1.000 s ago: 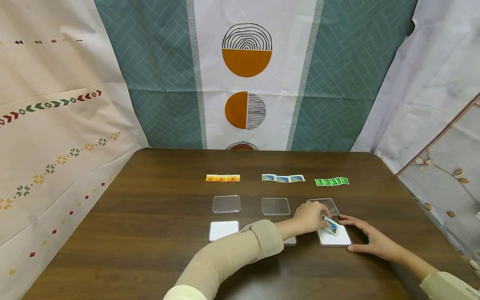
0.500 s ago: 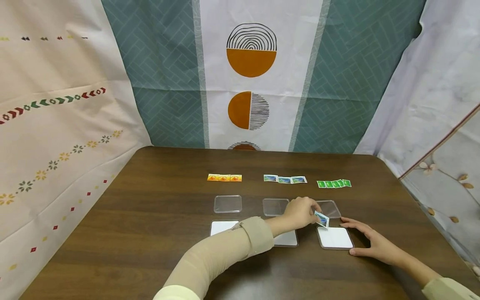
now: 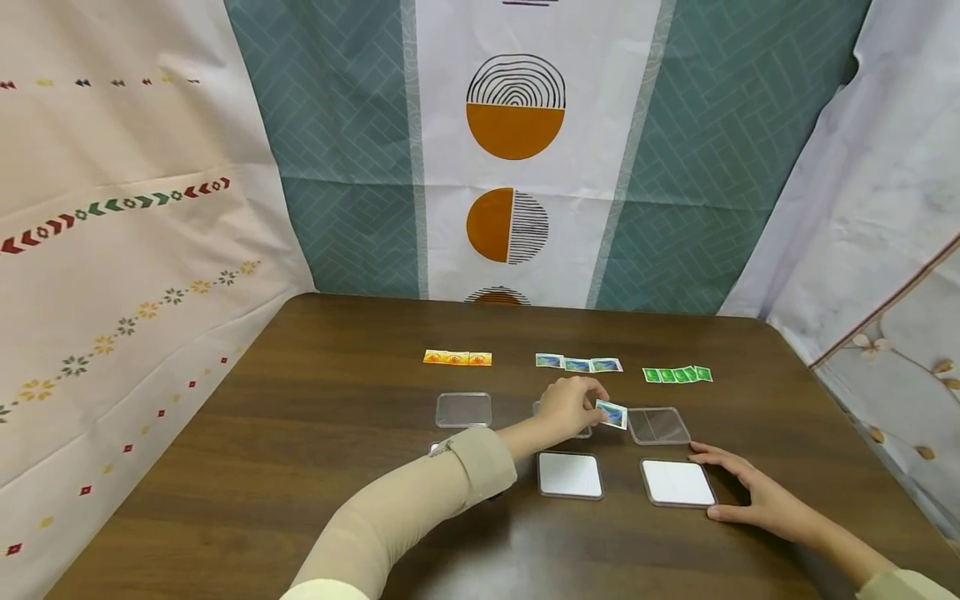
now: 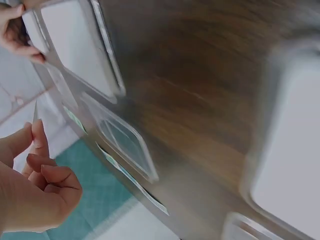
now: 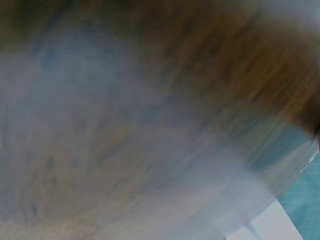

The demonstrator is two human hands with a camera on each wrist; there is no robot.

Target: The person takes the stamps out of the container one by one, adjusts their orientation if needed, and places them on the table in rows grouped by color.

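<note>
My left hand (image 3: pixel 566 408) pinches a blue postage stamp (image 3: pixel 612 414) between thumb and index finger, above the gap between two clear lids. In the left wrist view the pinched stamp shows as a thin edge, and the other fingers curl inward. My right hand (image 3: pixel 757 500) rests on the table at the right end of a shallow clear case with a white pad (image 3: pixel 678 483). Its thumb lies at the near corner and its fingers reach past the far corner. The right wrist view is blurred.
Another white-padded case (image 3: pixel 570 475) stands to the left, and a third is mostly hidden by my left sleeve. Behind lie clear lids (image 3: pixel 463 410) (image 3: pixel 660 426). Farther back are rows of orange stamps (image 3: pixel 457 358), blue stamps (image 3: pixel 577 365) and green stamps (image 3: pixel 677 375).
My left hand has carried the blue stamp from over the right case back and to the left, uncovering the middle case. My right hand stays beside the right case. The head view has shifted slightly.
</note>
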